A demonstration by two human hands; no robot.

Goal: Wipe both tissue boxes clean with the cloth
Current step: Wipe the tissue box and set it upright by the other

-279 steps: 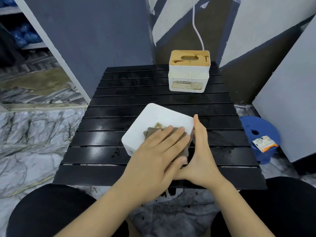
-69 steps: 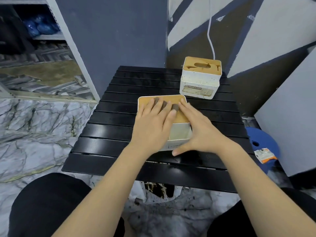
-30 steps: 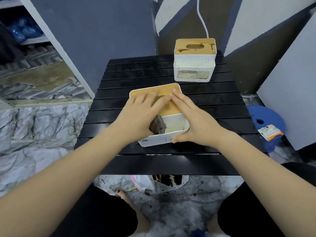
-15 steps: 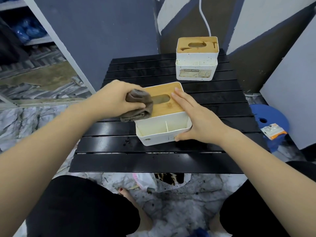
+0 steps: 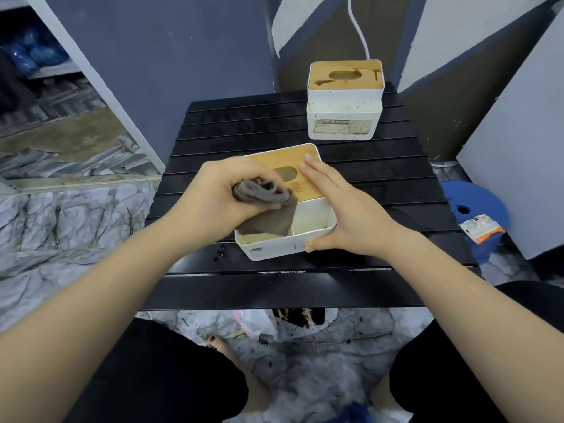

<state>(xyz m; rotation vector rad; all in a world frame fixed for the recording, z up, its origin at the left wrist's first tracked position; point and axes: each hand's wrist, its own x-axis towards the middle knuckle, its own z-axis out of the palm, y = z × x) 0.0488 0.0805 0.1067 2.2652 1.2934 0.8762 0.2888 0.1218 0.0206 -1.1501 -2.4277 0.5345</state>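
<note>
A white tissue box with a wooden lid (image 5: 308,175) stands near the middle of the black slatted table (image 5: 381,184). My left hand (image 5: 225,193) grips a bunched grey-brown cloth (image 5: 268,209) over the box's left side; a loose flap of the cloth hangs into the open front compartment. My right hand (image 5: 341,215) rests flat along the box's right side, fingers straight on the lid edge and the thumb against the front corner. A second white tissue box (image 5: 345,117), stained and labelled, stands at the table's back right, touched by neither hand.
A blue stool (image 5: 476,209) with a small orange-and-white packet (image 5: 482,230) stands right of the table. A white cable (image 5: 358,25) hangs on the wall behind the far box. Grey panels lean at the right. A plastic bag (image 5: 262,322) lies on the marble floor under the table.
My left hand has brought the cloth from the box's left edge inward over the lid and front compartment, and a flap now hangs loose. My right hand and both boxes stay put.
</note>
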